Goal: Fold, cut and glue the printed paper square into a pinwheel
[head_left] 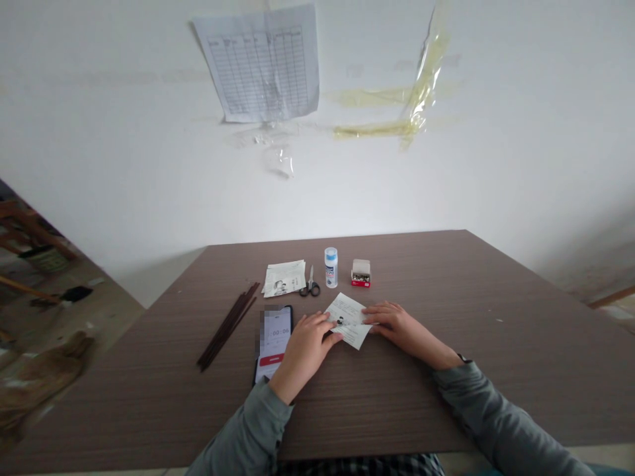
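A small square sheet of printed paper (347, 305), set cornerwise with a dark little picture near its middle, is between my two hands just above or on the table. My left hand (308, 344) has its fingers and thumb closed on the left corner. On the opposite corner, the fingers of my right hand (399, 328) hold the paper, with the thumb mostly hidden. Beyond the sheet stand a white glue bottle with a clear cap (331, 269) and an open red-and-white small box (361, 274) with small metal pieces inside. A pair of scissors (311, 285) lies beside the bottle.
More printed paper sheets (284, 277) lie left of the scissors. A bundle of thin dark brown sticks (229, 325) lies slantwise at left. The phone (275, 337), showing a timer, rests beside my left wrist. Behind the brown table (446, 277) rises a white wall (387, 192).
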The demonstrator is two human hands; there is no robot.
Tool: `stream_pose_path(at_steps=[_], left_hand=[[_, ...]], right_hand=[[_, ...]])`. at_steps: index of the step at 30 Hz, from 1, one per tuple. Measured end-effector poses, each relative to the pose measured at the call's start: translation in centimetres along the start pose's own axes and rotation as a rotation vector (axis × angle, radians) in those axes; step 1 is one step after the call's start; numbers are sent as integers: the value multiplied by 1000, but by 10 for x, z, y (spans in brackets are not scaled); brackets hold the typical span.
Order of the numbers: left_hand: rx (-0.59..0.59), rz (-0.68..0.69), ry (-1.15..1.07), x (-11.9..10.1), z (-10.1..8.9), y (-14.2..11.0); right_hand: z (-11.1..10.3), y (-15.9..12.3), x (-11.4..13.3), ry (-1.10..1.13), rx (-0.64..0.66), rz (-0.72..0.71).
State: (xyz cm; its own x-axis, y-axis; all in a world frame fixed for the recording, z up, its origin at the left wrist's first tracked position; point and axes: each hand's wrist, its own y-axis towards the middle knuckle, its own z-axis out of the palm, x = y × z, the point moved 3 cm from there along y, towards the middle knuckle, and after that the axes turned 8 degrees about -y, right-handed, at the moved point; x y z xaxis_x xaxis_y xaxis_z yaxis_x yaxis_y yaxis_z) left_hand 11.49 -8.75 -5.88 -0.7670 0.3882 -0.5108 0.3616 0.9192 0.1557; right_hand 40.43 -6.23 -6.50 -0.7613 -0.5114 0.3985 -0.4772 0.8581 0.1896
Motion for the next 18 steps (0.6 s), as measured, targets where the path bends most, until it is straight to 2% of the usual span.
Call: stream_pose_path(at_steps=[10, 18], left_hand=[[-20, 71, 21, -3, -1, -1], [-111, 15, -12, -5, -2, -1]], right_hand=[[-7, -3, 4, 74, -79, 28], [7, -1, -6, 56, -162, 63]])
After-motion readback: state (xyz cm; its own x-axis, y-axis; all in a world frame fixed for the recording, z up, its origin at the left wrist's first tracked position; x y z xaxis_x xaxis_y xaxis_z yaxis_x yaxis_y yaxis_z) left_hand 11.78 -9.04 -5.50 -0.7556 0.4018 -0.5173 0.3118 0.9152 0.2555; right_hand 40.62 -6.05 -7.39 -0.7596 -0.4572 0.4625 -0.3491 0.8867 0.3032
